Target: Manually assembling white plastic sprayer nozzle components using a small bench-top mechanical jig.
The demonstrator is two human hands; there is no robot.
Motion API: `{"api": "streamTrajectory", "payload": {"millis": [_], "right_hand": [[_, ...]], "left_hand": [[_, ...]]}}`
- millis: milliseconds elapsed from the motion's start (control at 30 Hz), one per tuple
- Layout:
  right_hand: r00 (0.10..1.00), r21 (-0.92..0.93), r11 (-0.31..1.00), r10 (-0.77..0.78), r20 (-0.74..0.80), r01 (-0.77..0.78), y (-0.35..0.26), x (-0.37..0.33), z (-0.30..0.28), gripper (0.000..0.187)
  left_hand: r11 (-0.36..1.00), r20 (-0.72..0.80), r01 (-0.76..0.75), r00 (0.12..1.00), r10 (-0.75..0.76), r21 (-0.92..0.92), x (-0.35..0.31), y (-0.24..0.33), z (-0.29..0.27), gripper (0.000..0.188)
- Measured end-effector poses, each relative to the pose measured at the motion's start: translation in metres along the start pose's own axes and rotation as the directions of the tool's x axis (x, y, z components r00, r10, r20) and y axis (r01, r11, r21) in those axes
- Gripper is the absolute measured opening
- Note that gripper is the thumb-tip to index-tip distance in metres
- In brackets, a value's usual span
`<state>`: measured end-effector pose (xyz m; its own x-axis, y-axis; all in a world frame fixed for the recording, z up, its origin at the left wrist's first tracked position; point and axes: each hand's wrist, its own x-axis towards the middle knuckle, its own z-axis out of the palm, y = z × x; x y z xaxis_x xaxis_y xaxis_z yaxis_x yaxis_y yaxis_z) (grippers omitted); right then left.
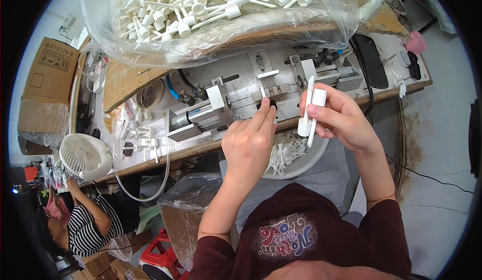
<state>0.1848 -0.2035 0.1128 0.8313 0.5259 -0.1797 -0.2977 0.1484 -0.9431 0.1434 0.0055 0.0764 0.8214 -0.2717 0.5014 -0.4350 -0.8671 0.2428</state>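
Observation:
My right hand (339, 117) is closed around two white capped applicator sticks (318, 99), held side by side with one cap up and the other down. The fingers of my left hand (248, 144) reach forward into the small metal clamping fixture (271, 91) on the bench. Their tips meet the near end of a slim white stick (262, 88) lying there; my left thumb is hidden beneath the hand. Below the bench edge, a round white basket (317, 162) holds many similar sticks and is partly covered by my left hand.
A plastic-lined carton (226, 46) heaped with white capped sticks stands behind the fixture. Pneumatic cylinders (201, 117) flank it. A white fan (85, 156) sits at left, a black phone (370, 61) at right. Another person in a striped top (95, 225) works at lower left.

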Motion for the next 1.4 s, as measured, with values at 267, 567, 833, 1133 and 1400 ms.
{"api": "streamTrajectory", "payload": {"millis": [267,567,833,1133,1400], "right_hand": [[0.999,0.041,0.998,0.042,-0.020,-0.041,0.004,-0.002,0.005,0.017],[0.995,0.070,0.993,0.098,-0.028,-0.095,0.022,0.002,0.014,0.016],[0.978,-0.017,0.988,-0.155,-0.139,0.154,0.015,0.003,0.013,0.024],[0.923,0.165,0.908,-0.377,-0.077,0.385,0.007,-0.008,0.016,0.043],[0.809,-0.601,0.638,-0.587,0.024,0.481,0.021,-0.008,0.017,0.031]], "left_hand": [[1.000,0.008,0.016,1.000,-0.016,-0.004,-0.002,-0.001,0.003,0.030],[0.839,-0.072,-0.048,0.997,0.010,-0.542,-0.012,0.009,-0.016,0.039],[0.971,-0.078,0.028,0.996,-0.047,-0.238,-0.015,0.001,-0.008,0.030],[0.999,0.002,0.048,0.999,-0.048,-0.021,-0.001,-0.002,0.001,0.029],[1.000,0.008,0.001,1.000,-0.001,-0.021,-0.001,-0.003,0.002,0.029]]}}
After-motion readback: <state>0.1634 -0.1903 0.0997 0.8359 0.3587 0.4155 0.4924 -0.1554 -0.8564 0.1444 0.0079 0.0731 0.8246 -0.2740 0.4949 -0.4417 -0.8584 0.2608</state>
